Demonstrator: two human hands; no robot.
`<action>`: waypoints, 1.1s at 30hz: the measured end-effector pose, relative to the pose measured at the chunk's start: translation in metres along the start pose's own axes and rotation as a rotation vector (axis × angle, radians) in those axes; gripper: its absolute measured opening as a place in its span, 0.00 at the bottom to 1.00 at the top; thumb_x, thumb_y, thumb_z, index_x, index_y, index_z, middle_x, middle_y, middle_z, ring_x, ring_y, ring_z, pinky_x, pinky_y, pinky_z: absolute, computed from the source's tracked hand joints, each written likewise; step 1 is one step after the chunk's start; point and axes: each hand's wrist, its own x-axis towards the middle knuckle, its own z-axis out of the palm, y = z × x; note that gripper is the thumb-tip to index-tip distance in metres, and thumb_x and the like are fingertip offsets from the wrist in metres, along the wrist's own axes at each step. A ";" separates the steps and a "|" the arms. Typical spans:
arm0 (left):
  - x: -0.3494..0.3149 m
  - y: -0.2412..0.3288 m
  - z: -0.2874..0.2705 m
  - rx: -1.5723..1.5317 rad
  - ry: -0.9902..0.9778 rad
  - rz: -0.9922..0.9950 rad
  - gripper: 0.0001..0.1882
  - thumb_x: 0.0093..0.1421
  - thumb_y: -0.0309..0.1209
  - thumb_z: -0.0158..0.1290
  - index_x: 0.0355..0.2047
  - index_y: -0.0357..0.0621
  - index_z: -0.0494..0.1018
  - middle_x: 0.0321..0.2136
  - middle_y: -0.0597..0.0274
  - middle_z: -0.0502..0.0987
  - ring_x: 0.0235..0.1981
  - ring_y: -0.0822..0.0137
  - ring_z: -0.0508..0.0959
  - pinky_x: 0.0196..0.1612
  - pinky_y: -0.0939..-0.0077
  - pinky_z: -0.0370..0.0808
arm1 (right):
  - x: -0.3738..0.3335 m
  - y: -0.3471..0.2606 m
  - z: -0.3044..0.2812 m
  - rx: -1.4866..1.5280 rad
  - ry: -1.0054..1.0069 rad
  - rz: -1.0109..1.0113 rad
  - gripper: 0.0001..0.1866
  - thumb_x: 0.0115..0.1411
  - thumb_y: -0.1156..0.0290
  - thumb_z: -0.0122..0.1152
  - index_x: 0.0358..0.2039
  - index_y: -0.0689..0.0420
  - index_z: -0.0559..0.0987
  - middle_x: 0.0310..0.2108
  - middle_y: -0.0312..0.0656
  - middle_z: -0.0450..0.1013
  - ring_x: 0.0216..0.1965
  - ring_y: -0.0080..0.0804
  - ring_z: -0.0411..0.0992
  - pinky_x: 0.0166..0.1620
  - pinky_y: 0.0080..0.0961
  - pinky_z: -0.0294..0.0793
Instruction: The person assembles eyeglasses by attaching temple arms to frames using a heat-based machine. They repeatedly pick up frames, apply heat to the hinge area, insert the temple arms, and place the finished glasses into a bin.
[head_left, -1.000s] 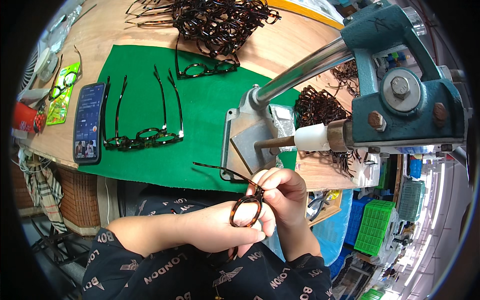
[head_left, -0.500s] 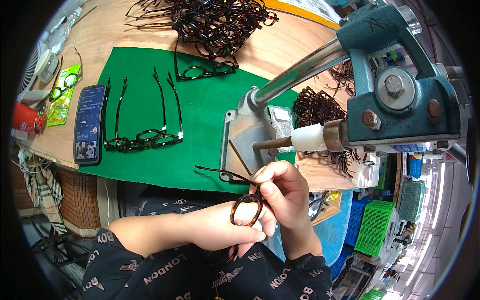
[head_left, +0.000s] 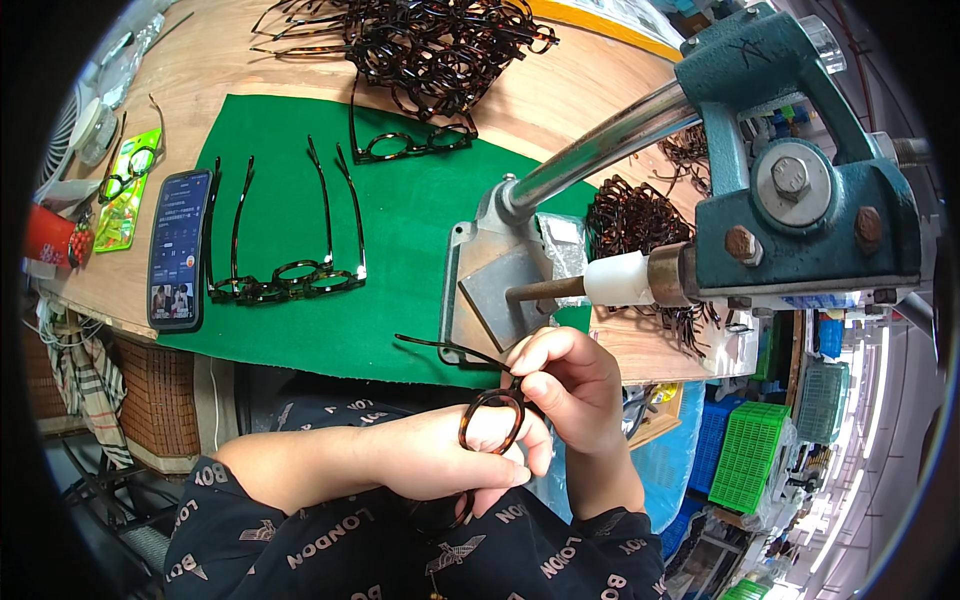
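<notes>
Close to my body, both hands hold one tortoiseshell eyeglass frame (head_left: 464, 426) turned on its side. My left hand (head_left: 430, 458) is closed around its middle, and one round rim shows above the fingers and the other below. Thumb and fingers of my right hand (head_left: 580, 390) pinch the upper corner, where the temple joins the rim. That temple sticks out leftward over the mat's near edge; the other temple is hard to make out. Just beyond my right hand stands a teal hand press (head_left: 810, 210) with a steel rod and a metal base (head_left: 465, 300).
On the green mat (head_left: 410, 260) lie folded-out eyeglass frames (head_left: 290, 285) and another frame (head_left: 395, 148) farther back. A big heap of frames (head_left: 430, 50) sits behind, a second pile (head_left: 640, 215) beyond the press. A phone (head_left: 178, 250) and red cup (head_left: 55, 237) stand left.
Almost nothing differs. My right hand has shifted very slightly, and the frame's temple has tipped a touch with it; the grip of both hands is the same.
</notes>
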 end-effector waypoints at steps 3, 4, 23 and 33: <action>0.000 0.000 0.000 -0.001 0.002 -0.007 0.10 0.59 0.30 0.44 0.40 0.39 0.63 0.14 0.64 0.71 0.15 0.75 0.71 0.19 0.82 0.68 | 0.000 0.000 0.000 -0.010 0.009 0.008 0.05 0.56 0.82 0.54 0.34 0.62 0.73 0.30 0.34 0.71 0.30 0.14 0.67 0.33 0.12 0.67; 0.000 0.000 0.000 -0.004 0.004 -0.010 0.10 0.59 0.30 0.44 0.40 0.39 0.63 0.14 0.64 0.71 0.15 0.75 0.71 0.19 0.82 0.68 | 0.000 0.000 0.000 -0.015 0.014 0.014 0.05 0.56 0.82 0.54 0.34 0.62 0.73 0.29 0.34 0.71 0.29 0.14 0.67 0.33 0.11 0.67; -0.001 0.000 0.002 -0.011 -0.001 0.032 0.10 0.60 0.30 0.43 0.40 0.39 0.63 0.14 0.64 0.71 0.15 0.76 0.71 0.19 0.83 0.67 | 0.002 0.007 -0.001 0.047 -0.006 -0.051 0.05 0.56 0.82 0.54 0.34 0.63 0.74 0.32 0.36 0.71 0.29 0.16 0.67 0.33 0.12 0.67; -0.001 0.002 0.002 -0.008 0.002 0.017 0.09 0.59 0.30 0.43 0.39 0.41 0.63 0.14 0.65 0.71 0.15 0.76 0.70 0.19 0.84 0.67 | 0.002 0.009 -0.002 0.086 -0.028 -0.027 0.04 0.58 0.80 0.51 0.35 0.63 0.73 0.32 0.36 0.70 0.29 0.15 0.66 0.33 0.12 0.65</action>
